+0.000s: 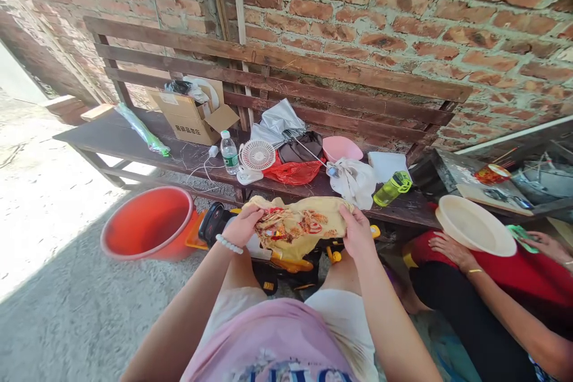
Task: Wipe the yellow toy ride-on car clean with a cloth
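Observation:
A yellow cloth (329, 215) with a worn red and brown print is stretched between my two hands above my lap. My left hand (244, 225), with a pale bead bracelet on its wrist, is closed on the cloth's left end. The right end is pinched in my right hand (357, 228). Under the cloth, between my knees, there is a yellow and black object (290, 262), largely covered. A black rounded part (213, 224) sticks out to the left of it. An orange-red tub (150, 224) stands on the ground at my left.
Along the brick wall runs a dark wooden bench (89, 128). It bears a cardboard box (188, 122), a water bottle (230, 152), a white fan (257, 156), bags and a green bottle (391, 189). At right, a person's hand (452, 250) rests beside a cream basin (474, 224).

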The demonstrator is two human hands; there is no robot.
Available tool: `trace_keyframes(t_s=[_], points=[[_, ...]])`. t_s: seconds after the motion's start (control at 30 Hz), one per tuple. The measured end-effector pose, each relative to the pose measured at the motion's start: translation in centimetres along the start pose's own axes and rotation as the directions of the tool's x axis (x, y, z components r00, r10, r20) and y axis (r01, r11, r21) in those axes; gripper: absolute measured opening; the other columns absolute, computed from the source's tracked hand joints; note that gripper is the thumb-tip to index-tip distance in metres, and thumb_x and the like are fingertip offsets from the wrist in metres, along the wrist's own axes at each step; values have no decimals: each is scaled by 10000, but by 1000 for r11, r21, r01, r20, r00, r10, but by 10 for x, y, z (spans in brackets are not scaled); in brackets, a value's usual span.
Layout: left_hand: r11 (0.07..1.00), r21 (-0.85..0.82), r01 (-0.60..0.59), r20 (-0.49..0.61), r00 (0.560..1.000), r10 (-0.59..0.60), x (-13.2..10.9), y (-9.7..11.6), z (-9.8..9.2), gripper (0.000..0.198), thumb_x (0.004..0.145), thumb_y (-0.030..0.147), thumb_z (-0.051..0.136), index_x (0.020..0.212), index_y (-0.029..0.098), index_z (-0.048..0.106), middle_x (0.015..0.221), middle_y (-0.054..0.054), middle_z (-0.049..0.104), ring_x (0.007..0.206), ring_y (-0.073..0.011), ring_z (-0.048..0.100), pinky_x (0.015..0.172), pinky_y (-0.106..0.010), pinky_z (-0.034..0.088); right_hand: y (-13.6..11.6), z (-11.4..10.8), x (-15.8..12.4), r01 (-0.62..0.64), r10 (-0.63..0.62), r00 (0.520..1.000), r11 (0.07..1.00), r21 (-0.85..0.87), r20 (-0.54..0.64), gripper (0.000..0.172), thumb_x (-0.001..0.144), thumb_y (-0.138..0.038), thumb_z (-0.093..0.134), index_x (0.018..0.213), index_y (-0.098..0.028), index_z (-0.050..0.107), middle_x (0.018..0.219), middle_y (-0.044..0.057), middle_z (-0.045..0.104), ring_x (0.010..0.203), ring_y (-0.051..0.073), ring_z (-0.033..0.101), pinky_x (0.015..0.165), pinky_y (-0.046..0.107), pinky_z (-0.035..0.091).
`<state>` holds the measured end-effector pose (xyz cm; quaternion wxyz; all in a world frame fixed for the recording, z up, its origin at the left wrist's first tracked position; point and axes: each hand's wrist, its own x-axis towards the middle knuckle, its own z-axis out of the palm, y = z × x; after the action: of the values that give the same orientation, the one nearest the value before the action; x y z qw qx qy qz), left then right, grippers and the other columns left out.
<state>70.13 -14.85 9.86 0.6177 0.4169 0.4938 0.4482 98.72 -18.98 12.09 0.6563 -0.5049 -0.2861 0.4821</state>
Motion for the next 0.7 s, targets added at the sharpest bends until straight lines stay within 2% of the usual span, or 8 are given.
trace_keyframes(t_s=[0.07, 0.17, 0.27, 0.37, 0.43, 0.53, 0.63, 0.7], points=[[994, 108, -35, -21, 999, 38, 2, 6, -9, 250, 791, 431, 739, 751, 230, 597, 749, -7, 666, 843, -206, 656, 814, -327, 555, -11, -3, 3, 47, -47, 999, 999, 4, -23, 441, 616, -515, 908, 864, -219, 694, 769, -8, 747, 699, 172, 688, 690, 315, 586], [975, 216, -45, -25, 998, 52, 4, 18, -24, 276, 791, 479, 716, 797, 221, 616, 752, -16, 688, 815, -209, 661, 744, -301, 545, -29, -8, 11, 131, -125, 982, 991, 35, -144, 432, 596, -486, 916, 814, -219, 657, 713, -38, 715, 657, 155, 670, 702, 320, 592], [937, 346, 40, 65, 996, -67, 2, 26, -37, 295, 762, 491, 722, 830, 207, 681, 713, -14, 698, 698, -199, 649, 596, -266, 502, -44, -15, 22, 195, -176, 959, 979, 67, -220, 438, 591, -479, 911, 817, -220, 641, 693, -46, 699, 662, 169, 683, 728, 348, 602], [899, 427, 98, 144, 974, -174, -3, 21, -39, 260, 728, 467, 760, 723, 210, 714, 617, 4, 647, 573, -164, 591, 521, -243, 437, -48, -16, 27, 205, -189, 963, 976, 69, -193, 412, 629, -473, 892, 837, -220, 642, 719, -31, 710, 727, 198, 711, 760, 375, 606], [909, 398, 119, 225, 949, -223, -8, 9, -31, 291, 735, 491, 766, 659, 218, 699, 545, 24, 571, 484, -128, 503, 494, -240, 394, -48, -10, 25, 178, -167, 976, 981, 70, -139, 389, 646, -457, 889, 846, -218, 656, 743, -17, 722, 781, 213, 724, 790, 385, 605], [941, 287, 183, 387, 876, -288, -20, -20, -13, 325, 720, 506, 799, 640, 233, 642, 492, 62, 462, 428, -88, 374, 480, -234, 348, -51, 4, 16, 163, -160, 986, 983, 89, -42, 402, 646, -422, 897, 931, -221, 697, 884, 17, 769, 893, 228, 735, 855, 399, 599], [957, 45, 285, 482, 833, -271, -37, -49, 1, 303, 693, 449, 840, 724, 239, 623, 631, 30, 593, 543, -117, 516, 584, -256, 451, -65, 17, 5, 202, -208, 976, 975, 95, 59, 477, 673, -413, 885, 1083, -258, 697, 1084, 41, 777, 1067, 253, 720, 939, 428, 583], [901, -115, 419, 585, 761, -279, -48, -66, 7, 313, 685, 405, 848, 848, 230, 647, 808, -30, 692, 740, -197, 660, 739, -341, 529, -76, 23, -4, 232, -241, 963, 969, 81, 122, 511, 696, -425, 870, 1149, -288, 679, 1175, 47, 759, 1166, 266, 691, 978, 442, 570]])
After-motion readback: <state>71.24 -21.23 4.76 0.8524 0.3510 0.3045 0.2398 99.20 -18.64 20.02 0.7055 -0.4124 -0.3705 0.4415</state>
